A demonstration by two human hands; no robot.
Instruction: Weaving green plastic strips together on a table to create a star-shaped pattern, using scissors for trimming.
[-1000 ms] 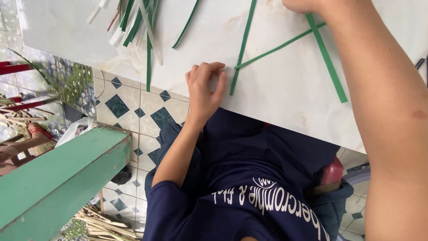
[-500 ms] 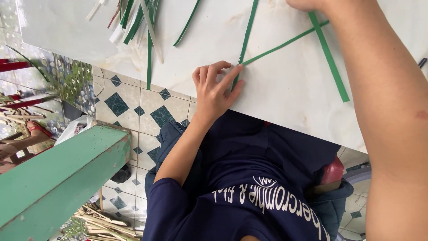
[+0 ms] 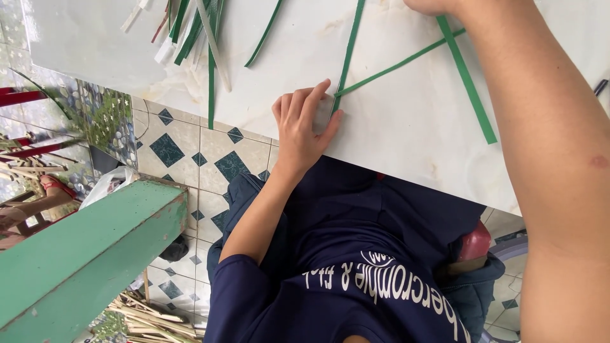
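My left hand (image 3: 304, 127) lies flat, fingers spread, pinning two crossing green strips (image 3: 348, 63) near the white tabletop's (image 3: 406, 127) edge; I should press firmly at the crossing. My right hand (image 3: 432, 5), mostly out of view, rests on another strip (image 3: 467, 79); its grip I cannot tell.

Soft even daylight, sharp focus, faint shadows.

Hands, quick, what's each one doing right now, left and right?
Left hand: open, fingers pressing the ends of two green strips onto the white table.
Right hand: mostly out of frame, cannot be told.
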